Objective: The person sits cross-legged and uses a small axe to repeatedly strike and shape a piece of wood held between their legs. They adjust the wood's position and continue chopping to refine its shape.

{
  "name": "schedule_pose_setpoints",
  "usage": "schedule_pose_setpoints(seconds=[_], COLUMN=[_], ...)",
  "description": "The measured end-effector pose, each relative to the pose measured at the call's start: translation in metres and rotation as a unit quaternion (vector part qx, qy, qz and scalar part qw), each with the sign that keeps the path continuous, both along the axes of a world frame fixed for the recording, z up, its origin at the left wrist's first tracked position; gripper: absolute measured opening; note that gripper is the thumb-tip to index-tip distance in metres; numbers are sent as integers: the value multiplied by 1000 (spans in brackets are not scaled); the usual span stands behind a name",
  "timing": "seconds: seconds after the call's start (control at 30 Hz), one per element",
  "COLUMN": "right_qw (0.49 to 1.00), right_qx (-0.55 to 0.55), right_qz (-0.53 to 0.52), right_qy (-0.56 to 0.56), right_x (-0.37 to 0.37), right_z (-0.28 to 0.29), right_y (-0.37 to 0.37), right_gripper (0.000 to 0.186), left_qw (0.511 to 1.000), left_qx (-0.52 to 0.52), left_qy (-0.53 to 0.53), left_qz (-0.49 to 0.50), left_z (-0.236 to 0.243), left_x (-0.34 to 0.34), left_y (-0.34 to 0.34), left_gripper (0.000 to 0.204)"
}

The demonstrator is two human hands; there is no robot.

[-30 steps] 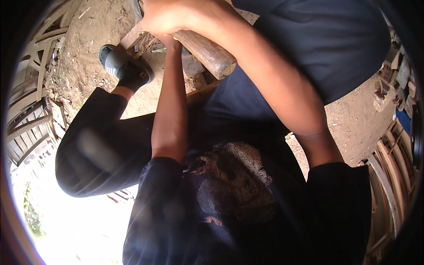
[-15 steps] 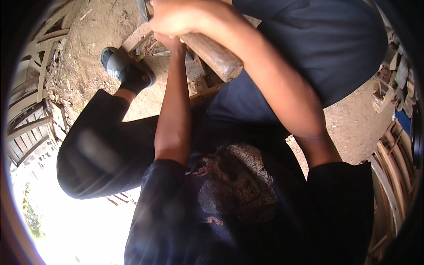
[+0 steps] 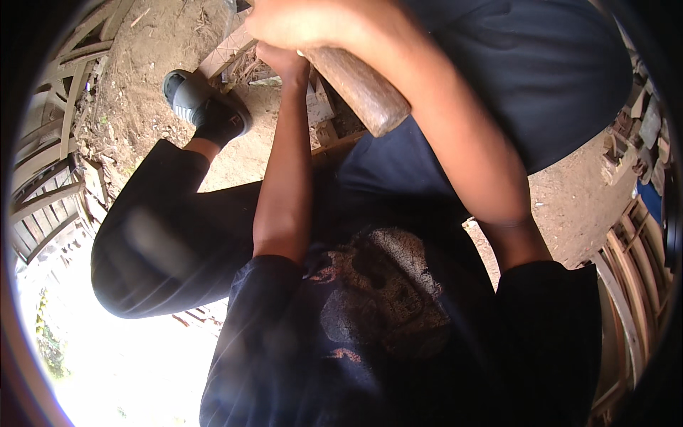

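Observation:
My right hand (image 3: 302, 23) is closed round a tool with a thick, round wooden handle (image 3: 363, 92), whose blunt end points back toward my lap. A grey metal piece (image 3: 229, 8) shows past that hand at the top edge; whether it belongs to the tool I cannot tell. Just below, my left hand (image 3: 286, 62) sits close to the right one, its fingers mostly hidden. Beside it a pale wooden piece (image 3: 226, 51) slants down toward my foot. Wood shavings (image 3: 249, 67) lie close to it.
My left foot in a dark grey slip-on shoe (image 3: 188, 96) rests on bare dirt ground (image 3: 160, 43). Curved wooden frames (image 3: 43, 185) are stacked at the left, and more curved wooden pieces (image 3: 633, 285) at the right. Wood offcuts (image 3: 644, 128) are piled at the far right.
The wooden handle's end has shifted a little right and down, along with my right forearm. My left hand has moved slightly right, and more of its back shows.

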State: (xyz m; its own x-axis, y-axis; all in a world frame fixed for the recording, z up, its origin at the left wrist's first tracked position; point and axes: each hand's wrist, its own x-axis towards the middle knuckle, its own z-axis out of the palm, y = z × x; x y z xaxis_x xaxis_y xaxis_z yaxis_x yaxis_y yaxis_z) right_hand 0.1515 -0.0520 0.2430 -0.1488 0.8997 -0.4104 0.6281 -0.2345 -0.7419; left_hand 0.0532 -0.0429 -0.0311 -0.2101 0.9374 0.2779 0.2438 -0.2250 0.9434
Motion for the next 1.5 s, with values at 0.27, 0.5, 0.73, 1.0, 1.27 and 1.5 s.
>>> schedule_pose_setpoints(seconds=[0.27,0.5,0.73,1.0,1.27,1.5], right_qw=[986,993,988,960,997,990], right_qx=[-3,47,-16,-20,52,-37], right_qz=[80,90,102,216,52,84], right_qy=[-147,-55,-119,-175,-5,-107], right_x=[-30,-13,-33,-32,-14,-19], right_z=[-62,-34,-54,-65,-5,-49], right_y=[25,2,23,34,0,2], right_gripper=[24,32,30,25,26,31], left_qw=[998,998,993,996,990,996], left_qx=[-7,2,-4,-11,-21,-39], left_qy=[-46,-59,-58,-87,-69,-64], left_qz=[37,15,105,-11,119,39], left_z=[-12,-19,-23,-33,-7,-24], left_x=[4,7,6,-7,19,-6], left_y=[-4,3,-1,-2,3,-17], left_gripper=[30,27,23,24,28,34])
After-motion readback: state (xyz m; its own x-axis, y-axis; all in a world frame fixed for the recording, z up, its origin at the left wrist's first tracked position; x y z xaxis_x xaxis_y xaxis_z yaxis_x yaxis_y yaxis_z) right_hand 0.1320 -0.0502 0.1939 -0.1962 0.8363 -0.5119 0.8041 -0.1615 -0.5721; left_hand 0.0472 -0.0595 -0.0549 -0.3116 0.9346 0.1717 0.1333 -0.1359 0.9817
